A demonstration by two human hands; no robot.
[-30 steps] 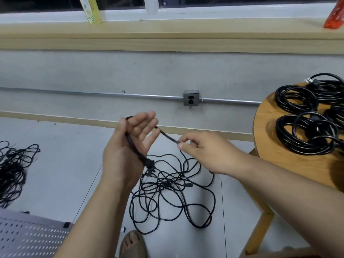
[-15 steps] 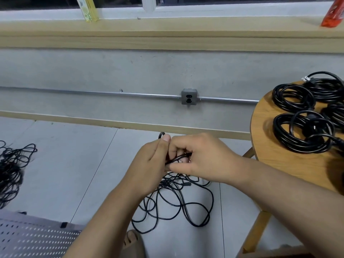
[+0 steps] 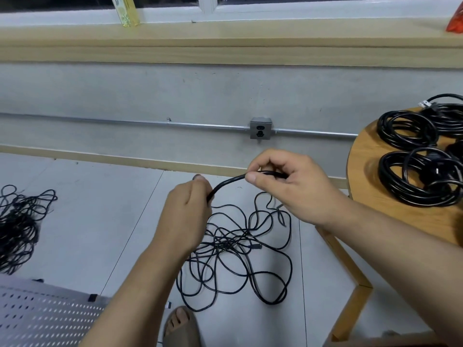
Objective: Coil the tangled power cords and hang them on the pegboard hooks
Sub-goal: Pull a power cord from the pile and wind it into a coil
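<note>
Feeding the power cord [image 3: 226, 182] into even loops is the step in hand, as I judge it; the left hand [image 3: 186, 214] is closed round one stretch of it, its back to the camera, and the right hand [image 3: 290, 189] pinches it between thumb and forefinger close by, a short arched span running between the two; the rest drops into the tangle [image 3: 238, 249] on the floor [image 3: 100, 221] below the hands. To do it well, the right hand should probably draw out equal lengths and lay each into the left palm; letting the cord roll between the fingers would keep twist out; slack wants lifting gently, since a hard pull could cinch the crossings into knots. Several coiled cords [image 3: 411, 176] lie on the round wooden worktop [image 3: 370, 176] at the right; a second tangle [image 3: 17, 229] lies on the floor at the far left. What the left palm holds, plug or gathered loops, I cannot tell; the pegboard [image 3: 37, 319] at the lower left is cut off by the frame and shows no hooks; the coiled cords and the second tangle are both cropped at the edges; whether the tangle is one cord or several cannot be made out.
</note>
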